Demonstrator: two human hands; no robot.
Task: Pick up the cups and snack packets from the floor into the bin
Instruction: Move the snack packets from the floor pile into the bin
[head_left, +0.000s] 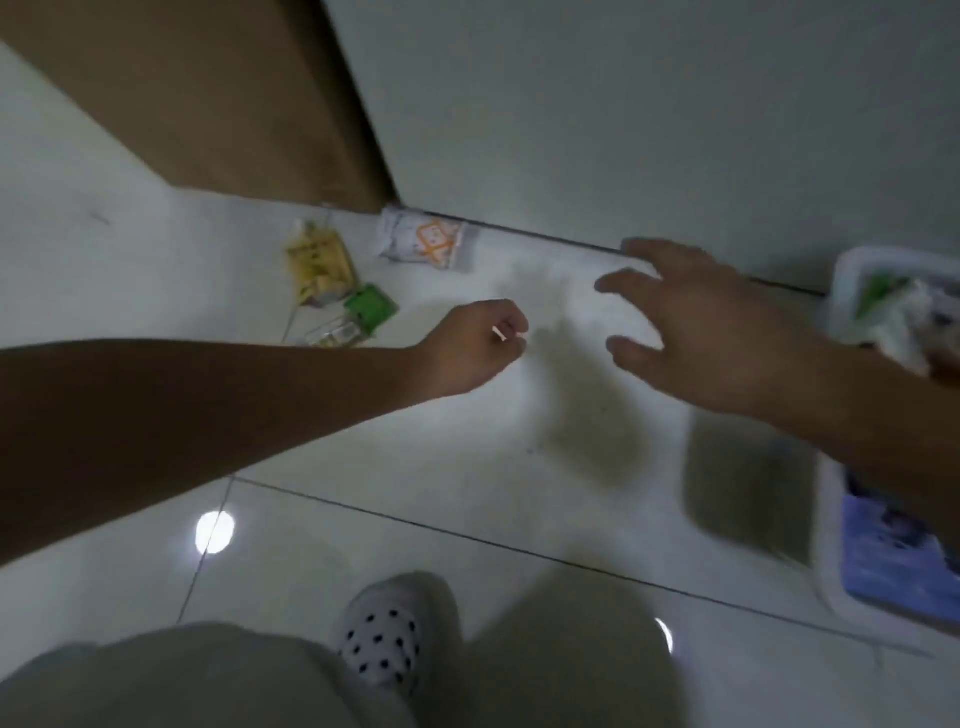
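Three snack packets lie on the white tiled floor near the wall corner: a yellow packet (320, 262), a green packet (370, 307) with a clear wrapper beside it, and a white packet with an orange print (427, 243). My left hand (477, 343) hovers just right of the green packet, fingers curled, pinching a tiny white sliver. My right hand (691, 317) is blurred, fingers spread and holding nothing, between the packets and the white bin (844, 273) at the right edge. The bin holds green and white wrappers.
A brown door (218, 98) stands at the upper left, beside a pale wall (623, 104). A blue packet (893, 551) lies in the bin's near part. My spotted sock (382, 639) and knee are at the bottom.
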